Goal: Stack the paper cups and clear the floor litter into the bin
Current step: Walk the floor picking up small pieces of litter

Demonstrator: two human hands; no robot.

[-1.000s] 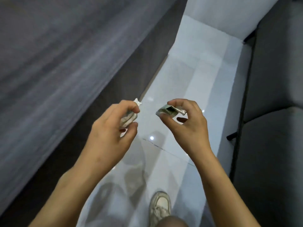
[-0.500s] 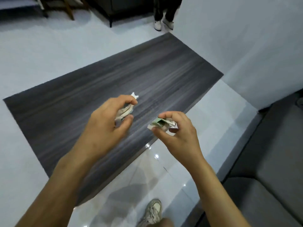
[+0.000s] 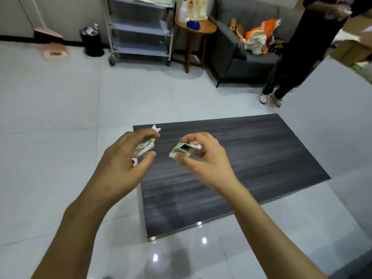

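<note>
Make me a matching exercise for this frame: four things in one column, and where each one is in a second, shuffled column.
Things
1. crumpled white wrapper
2. folded green paper
3. black bin
4. orange bag

Places
A. lying on the grey sofa
B. pinched in the right hand
C. standing beside the metal cart, by the far wall
D. held in the left hand

Pairs: 1-D, 2-B, 3-C, 4-A

head cam | wide-angle | faces fwd+down | close over dark table
</note>
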